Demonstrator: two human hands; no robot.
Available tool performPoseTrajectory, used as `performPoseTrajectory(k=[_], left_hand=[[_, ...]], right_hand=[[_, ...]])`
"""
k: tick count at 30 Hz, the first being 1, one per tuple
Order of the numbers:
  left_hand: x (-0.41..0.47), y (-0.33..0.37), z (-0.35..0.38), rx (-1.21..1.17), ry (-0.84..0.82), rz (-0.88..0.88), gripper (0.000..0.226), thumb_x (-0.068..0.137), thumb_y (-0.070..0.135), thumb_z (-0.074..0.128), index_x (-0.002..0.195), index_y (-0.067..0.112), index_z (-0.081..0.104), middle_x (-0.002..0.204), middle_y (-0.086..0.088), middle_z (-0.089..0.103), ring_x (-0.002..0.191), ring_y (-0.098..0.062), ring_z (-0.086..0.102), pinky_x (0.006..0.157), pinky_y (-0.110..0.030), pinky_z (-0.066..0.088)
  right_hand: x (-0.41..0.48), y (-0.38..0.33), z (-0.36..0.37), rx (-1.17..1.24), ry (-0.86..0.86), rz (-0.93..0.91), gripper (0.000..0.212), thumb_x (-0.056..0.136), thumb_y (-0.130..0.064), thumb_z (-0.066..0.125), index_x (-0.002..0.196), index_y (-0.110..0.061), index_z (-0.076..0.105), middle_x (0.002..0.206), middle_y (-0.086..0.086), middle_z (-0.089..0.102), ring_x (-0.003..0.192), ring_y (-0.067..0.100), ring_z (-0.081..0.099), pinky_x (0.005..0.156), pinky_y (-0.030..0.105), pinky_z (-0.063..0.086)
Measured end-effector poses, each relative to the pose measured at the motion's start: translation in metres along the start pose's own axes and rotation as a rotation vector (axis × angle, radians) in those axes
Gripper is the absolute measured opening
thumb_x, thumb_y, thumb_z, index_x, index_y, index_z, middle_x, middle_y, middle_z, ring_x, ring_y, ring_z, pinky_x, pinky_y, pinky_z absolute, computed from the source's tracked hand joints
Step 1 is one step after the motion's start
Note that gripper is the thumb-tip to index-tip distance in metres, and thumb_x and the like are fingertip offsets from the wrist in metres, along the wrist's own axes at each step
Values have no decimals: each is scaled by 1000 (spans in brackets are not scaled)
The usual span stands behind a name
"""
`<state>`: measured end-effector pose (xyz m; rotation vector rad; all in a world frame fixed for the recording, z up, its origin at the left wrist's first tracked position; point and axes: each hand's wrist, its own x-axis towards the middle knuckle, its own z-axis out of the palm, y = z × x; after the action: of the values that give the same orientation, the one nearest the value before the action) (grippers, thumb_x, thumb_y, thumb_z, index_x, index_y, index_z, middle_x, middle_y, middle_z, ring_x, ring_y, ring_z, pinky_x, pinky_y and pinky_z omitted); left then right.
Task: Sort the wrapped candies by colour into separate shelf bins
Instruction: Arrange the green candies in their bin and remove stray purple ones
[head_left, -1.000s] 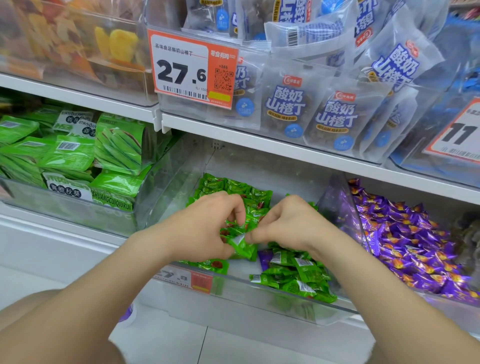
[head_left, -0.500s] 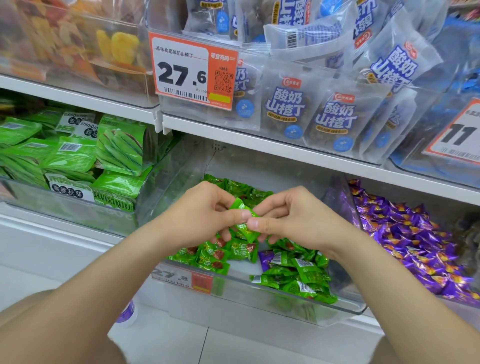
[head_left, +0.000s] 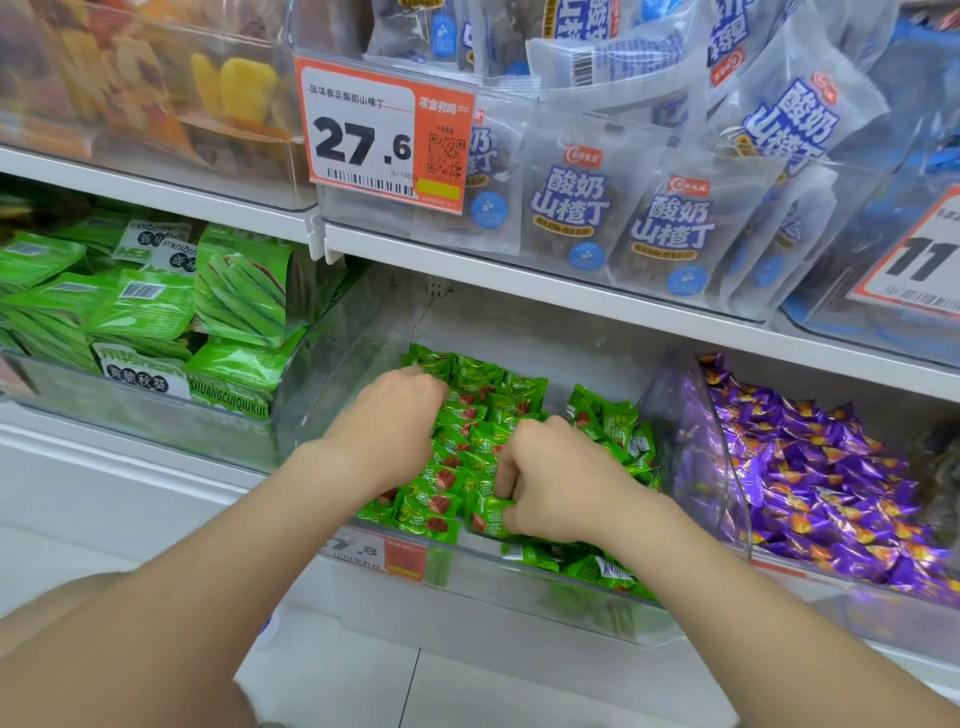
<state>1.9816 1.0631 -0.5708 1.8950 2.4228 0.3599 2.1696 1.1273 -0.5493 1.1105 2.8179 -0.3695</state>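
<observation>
Right hand (head_left: 563, 486) pinches a green candy (head_left: 485, 519) at the front of the middle bin (head_left: 332, 389), 5 o'clock; left hand (head_left: 389, 421), 10 o'clock, digs in, grip unclear. Raking could tip pieces over the low lip. Purple candies (head_left: 810, 467) lie at 3 o'clock; above, price tag (head_left: 363, 140) reads "27.6"; green packets (head_left: 228, 387), "SHUANGCUIQIUKUI".

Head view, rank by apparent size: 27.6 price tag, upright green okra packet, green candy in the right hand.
1. 27.6 price tag
2. okra packet
3. green candy, partly hidden by the right hand
</observation>
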Motion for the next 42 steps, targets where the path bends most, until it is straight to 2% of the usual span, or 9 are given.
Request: performPoseTrajectory(k=[9, 13, 16, 18, 22, 26, 32, 36, 42], left_hand=[[7, 1, -9, -22, 110, 42, 32, 89, 15, 73, 119, 22, 66, 118, -4, 66, 111, -30, 63, 92, -43, 53], [-4, 8, -17, -478, 37, 54, 51, 90, 25, 75, 135, 32, 51, 115, 10, 73, 107, -11, 68, 97, -41, 56], [-17, 16, -25, -932, -196, -44, 70, 91, 27, 81, 147, 31, 40, 114, 3, 77, 97, -13, 76, 94, -46, 60], [-22, 20, -32, -1000, -209, -70, 67, 88, 32, 83, 143, 28, 45, 115, 6, 76, 94, -17, 77, 90, -46, 61], [-28, 26, -47, -990, -164, -81, 24, 88, 31, 83, 101, 12, 74, 97, -7, 74, 79, -20, 76, 72, -50, 66], [-36, 24, -49, -881, -221, 15, 12, 87, 23, 84, 90, 14, 77, 79, -6, 76, 72, -21, 77, 67, -48, 66], [-32, 9, -33, -377, -104, 65, 8, 88, 34, 82, 89, 31, 75, 80, 14, 74, 67, 11, 64, 63, -12, 46], [-30, 0, -23, -203, -266, 109, 24, 72, 44, 93, 87, 34, 77, 81, 14, 67, 69, 5, 61, 67, -23, 48], [-26, 1, -19, -89, -331, 101, 23, 65, 47, 95, 81, 39, 79, 73, 17, 61, 72, -4, 62, 72, -33, 58]], right_hand=[[2, -5, 0, 28, 122, -29, 21, 72, -44, 81, 77, -27, 70, 78, -10, 69, 82, 19, 68, 74, 35, 59], [1, 9, -16, 196, 340, -37, 20, 79, -41, 75, 95, -31, 69, 78, -12, 68, 74, 8, 65, 79, 36, 58], [-10, 12, -30, 372, 264, -190, 34, 81, -32, 82, 112, -38, 69, 93, -13, 71, 74, 7, 69, 75, 32, 58], [-13, 12, -32, 445, 184, -215, 25, 84, -28, 85, 106, -37, 75, 87, -8, 76, 76, 8, 71, 76, 33, 60], [-13, 15, -32, 575, 213, -73, 18, 80, -29, 90, 93, -28, 77, 76, 0, 76, 70, 14, 75, 78, 45, 63], [-23, 14, -34, 652, 29, -86, 15, 82, -25, 89, 92, -19, 79, 79, -2, 79, 75, 16, 78, 80, 40, 65], [-20, 13, -25, 355, -1, -49, 11, 80, -28, 89, 85, -23, 81, 68, -12, 75, 64, -3, 70, 72, 23, 58], [-16, 3, -15, 194, -30, -97, 10, 79, -30, 87, 85, -25, 81, 65, -15, 73, 68, -6, 67, 89, 33, 59], [-9, -14, -10, 97, 63, -134, 4, 78, -28, 83, 81, -28, 80, 61, -18, 65, 79, 8, 67, 74, 34, 60]])
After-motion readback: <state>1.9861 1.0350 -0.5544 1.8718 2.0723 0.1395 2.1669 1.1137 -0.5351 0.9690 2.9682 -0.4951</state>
